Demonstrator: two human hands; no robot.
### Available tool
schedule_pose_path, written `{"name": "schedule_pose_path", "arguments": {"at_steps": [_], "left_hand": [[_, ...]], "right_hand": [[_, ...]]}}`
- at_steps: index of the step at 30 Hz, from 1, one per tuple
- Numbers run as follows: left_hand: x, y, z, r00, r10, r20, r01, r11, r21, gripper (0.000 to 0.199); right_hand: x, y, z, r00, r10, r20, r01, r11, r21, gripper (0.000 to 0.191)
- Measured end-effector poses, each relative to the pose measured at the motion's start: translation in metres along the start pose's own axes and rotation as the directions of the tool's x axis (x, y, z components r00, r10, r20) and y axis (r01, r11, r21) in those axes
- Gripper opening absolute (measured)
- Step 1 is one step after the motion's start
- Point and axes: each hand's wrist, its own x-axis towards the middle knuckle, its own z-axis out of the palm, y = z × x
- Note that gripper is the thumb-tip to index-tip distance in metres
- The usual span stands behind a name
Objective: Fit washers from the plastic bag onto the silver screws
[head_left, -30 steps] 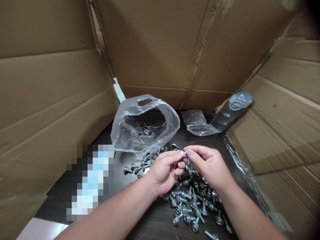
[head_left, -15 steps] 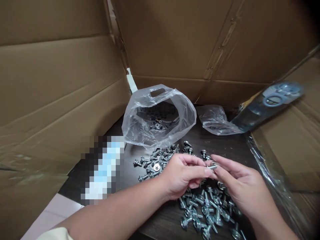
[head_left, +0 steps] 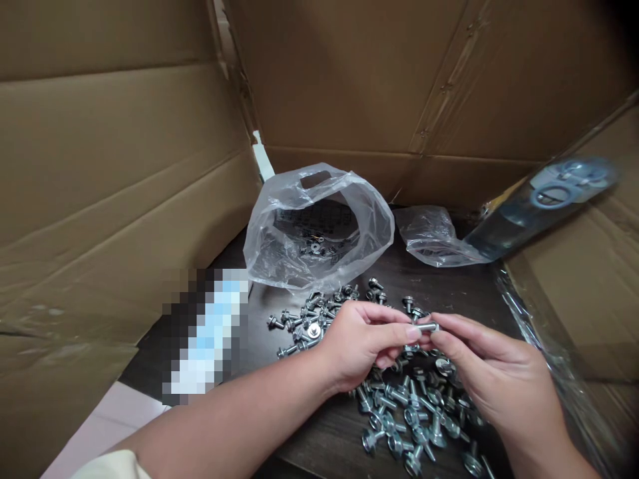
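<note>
Just above the scattered pile, a small silver bolt lies level between my two hands. My left hand pinches one end of it between thumb and fingers, which hide that end. At the bolt's other end, the fingertips of my right hand close on it; whether they also hold a small washer I cannot make out. Beneath and around both hands lie many loose bolts with washers. Another group of bolts spreads behind my left wrist.
An open clear plastic bag holding small metal parts stands behind the bolts. To its right are a crumpled plastic bag and a leaning clear bottle. Cardboard walls enclose the dark tabletop. A pixelated patch lies at left.
The bolt between my fingers has turned slightly and now lies more level. My right fingertips have shifted a little along its end. The view has moved slightly.
</note>
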Motion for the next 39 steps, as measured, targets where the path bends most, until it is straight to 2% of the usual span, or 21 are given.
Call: {"name": "schedule_pose_path", "arguments": {"at_steps": [4, 6, 9, 15, 18, 20, 22, 24, 26, 28, 29, 30, 31, 32, 36, 38, 39], "left_hand": [[0.001, 0.002, -0.001, 1.0, -0.001, -0.027, 0.001, 1.0, 0.013, 0.033], [0.001, 0.004, -0.001, 1.0, 0.006, -0.022, -0.006, 1.0, 0.017, 0.032], [0.002, 0.007, -0.001, 0.999, 0.021, -0.027, -0.02, 0.999, 0.042, 0.028], [0.006, 0.006, -0.005, 0.996, 0.087, -0.026, -0.082, 0.986, 0.145, 0.025], [0.005, 0.005, -0.005, 0.978, 0.209, -0.021, -0.195, 0.942, 0.274, 0.02], [0.004, 0.005, -0.004, 0.933, 0.358, 0.024, -0.337, 0.853, 0.398, 0.014], [0.002, 0.005, -0.003, 0.858, 0.5, 0.114, -0.485, 0.718, 0.499, 0.009], [0.001, 0.004, -0.002, 0.776, 0.595, 0.21, -0.596, 0.581, 0.554, 0.009], [0.0, 0.002, -0.001, 0.699, 0.665, 0.264, -0.663, 0.464, 0.588, 0.011], [0.0, 0.0, -0.001, 0.629, 0.727, 0.276, -0.695, 0.367, 0.618, 0.012], [0.0, -0.001, -0.001, 0.606, 0.747, 0.274, -0.701, 0.338, 0.627, 0.012], [0.0, -0.002, -0.001, 0.6, 0.753, 0.271, -0.702, 0.333, 0.629, 0.012], [0.0, -0.002, -0.001, 0.613, 0.745, 0.263, -0.696, 0.351, 0.627, 0.011], [0.001, -0.002, -0.002, 0.644, 0.725, 0.245, -0.677, 0.391, 0.623, 0.011], [0.002, -0.003, -0.004, 0.824, 0.562, 0.069, -0.492, 0.652, 0.577, 0.012], [0.002, -0.003, -0.004, 0.872, 0.489, 0.025, -0.426, 0.734, 0.528, 0.013], [0.002, -0.004, -0.004, 0.878, 0.478, 0.03, -0.422, 0.743, 0.519, 0.012]], "right_hand": [[0.004, -0.004, -0.001, 0.981, -0.194, 0.021, 0.195, 0.977, -0.083, 0.025], [0.007, -0.009, 0.0, 0.954, -0.295, 0.049, 0.299, 0.947, -0.115, 0.027], [0.013, -0.012, 0.001, 0.911, -0.39, 0.136, 0.401, 0.913, -0.071, 0.03], [0.019, -0.007, -0.001, 0.888, -0.441, 0.128, 0.448, 0.894, -0.026, 0.031], [0.017, -0.007, -0.001, 0.902, -0.412, 0.125, 0.415, 0.91, 0.004, 0.028], [0.015, -0.008, 0.001, 0.924, -0.359, 0.13, 0.353, 0.933, 0.073, 0.024], [0.014, -0.009, 0.003, 0.943, -0.304, 0.133, 0.289, 0.949, 0.124, 0.018], [0.013, -0.01, 0.006, 0.96, -0.252, 0.125, 0.235, 0.962, 0.139, 0.013], [0.012, -0.011, 0.01, 0.973, -0.191, 0.128, 0.173, 0.975, 0.141, 0.016], [0.01, -0.01, 0.013, 0.982, -0.124, 0.144, 0.105, 0.986, 0.13, 0.028], [0.01, -0.01, 0.013, 0.984, -0.094, 0.154, 0.076, 0.99, 0.118, 0.034], [0.009, -0.009, 0.013, 0.984, -0.068, 0.163, 0.05, 0.992, 0.114, 0.039], [0.009, -0.008, 0.012, 0.985, -0.043, 0.165, 0.022, 0.992, 0.127, 0.043], [0.009, -0.007, 0.011, 0.985, -0.018, 0.171, -0.01, 0.987, 0.159, 0.044], [0.012, -0.008, 0.001, 0.963, 0.01, 0.269, -0.106, 0.933, 0.344, 0.031], [0.013, -0.011, -0.001, 0.954, -0.021, 0.299, -0.094, 0.927, 0.363, 0.031], [0.014, -0.013, -0.001, 0.955, -0.031, 0.295, -0.08, 0.931, 0.357, 0.025]]}}
